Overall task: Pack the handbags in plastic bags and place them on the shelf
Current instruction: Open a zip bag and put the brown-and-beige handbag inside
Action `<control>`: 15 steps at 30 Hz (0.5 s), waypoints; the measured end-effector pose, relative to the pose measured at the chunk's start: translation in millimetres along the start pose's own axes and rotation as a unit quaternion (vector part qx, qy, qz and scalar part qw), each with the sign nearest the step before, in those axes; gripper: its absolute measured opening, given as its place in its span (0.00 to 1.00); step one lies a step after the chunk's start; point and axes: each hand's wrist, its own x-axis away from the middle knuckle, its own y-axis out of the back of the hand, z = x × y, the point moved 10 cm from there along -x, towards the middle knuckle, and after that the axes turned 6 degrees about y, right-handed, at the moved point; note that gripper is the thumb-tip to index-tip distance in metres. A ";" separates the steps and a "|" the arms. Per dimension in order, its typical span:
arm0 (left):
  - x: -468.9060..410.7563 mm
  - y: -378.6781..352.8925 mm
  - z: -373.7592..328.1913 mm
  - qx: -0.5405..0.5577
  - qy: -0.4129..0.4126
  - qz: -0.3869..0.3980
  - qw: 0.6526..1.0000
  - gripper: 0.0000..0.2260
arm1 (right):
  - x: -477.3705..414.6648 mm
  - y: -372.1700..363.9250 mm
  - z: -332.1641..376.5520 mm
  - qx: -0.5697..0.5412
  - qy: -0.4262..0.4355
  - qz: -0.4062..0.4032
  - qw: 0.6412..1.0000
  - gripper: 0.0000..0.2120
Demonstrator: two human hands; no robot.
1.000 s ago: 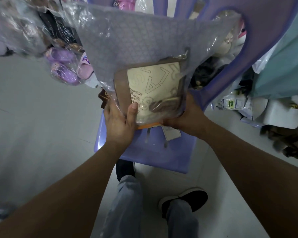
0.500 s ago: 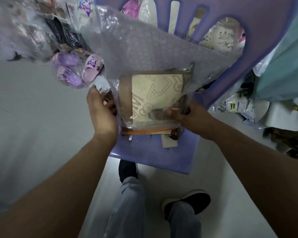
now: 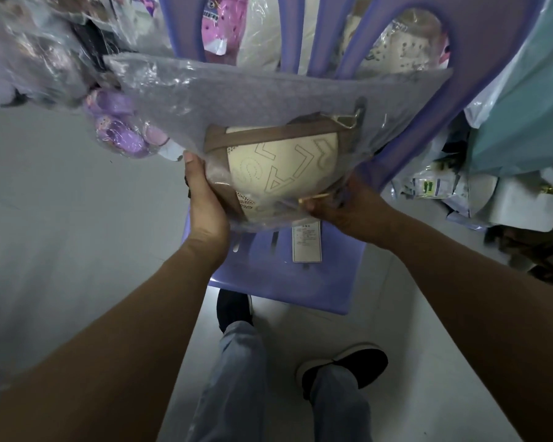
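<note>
Cream and brown, that's what I see up front: a rounded cream handbag with brown trim and dotted lettering sits inside a clear crinkled plastic bag, low in the bag near its bottom edge. The package hangs in the air above the seat of a purple plastic chair, in front of the chair's slatted back.

My left hand grips the plastic bag along its left side, thumb pointing up against the edge, fingers wrapped behind and out of sight. My right hand clutches the lower right corner, fingers curled into the plastic beside a gold-coloured metal fitting.

A white printed paper tag shows just below the package, against the seat; I can't tell what it is attached to. To the left, small purple clogs wrapped in plastic hang over the pale floor. Down below, jeans and a dark shoe with a white sole.
</note>
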 end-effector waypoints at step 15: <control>2.7 21.5 34.0 -0.041 0.049 -0.039 0.997 0.27 | -4.0 8.5 -2.6 0.104 -0.004 0.015 0.994 0.27</control>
